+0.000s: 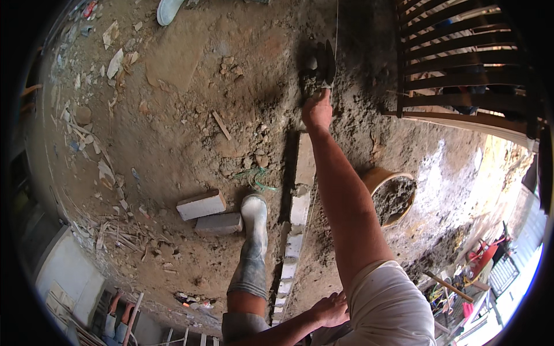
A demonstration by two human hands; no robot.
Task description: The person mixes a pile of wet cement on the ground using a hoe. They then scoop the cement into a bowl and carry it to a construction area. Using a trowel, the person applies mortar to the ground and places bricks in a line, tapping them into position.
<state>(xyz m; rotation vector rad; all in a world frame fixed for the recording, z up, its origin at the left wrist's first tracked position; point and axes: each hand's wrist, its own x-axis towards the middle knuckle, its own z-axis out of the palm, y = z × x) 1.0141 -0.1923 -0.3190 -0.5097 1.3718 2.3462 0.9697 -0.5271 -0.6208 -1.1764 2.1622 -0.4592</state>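
Observation:
My right arm reaches far forward, and my right hand [318,111] is closed round the handle of a trowel [330,64]. The dark blade points away from me, over the wet mortar bed and beside a thin taut string [337,26]. A row of pale bricks [299,209] runs from near me toward that hand, ending just short of it. My left hand [332,309] lies low in front of my body, near my right sleeve, with no object visible in it. Its fingers look loosely laid down, and their tips are partly hidden.
Two loose bricks [202,206] lie left of my boot [254,213]. Right of my arm stands a round container [398,196] of mortar. A slatted wooden frame [461,63] stands at the far right. Rubble [115,63] and green twine [257,177] litter the dirt.

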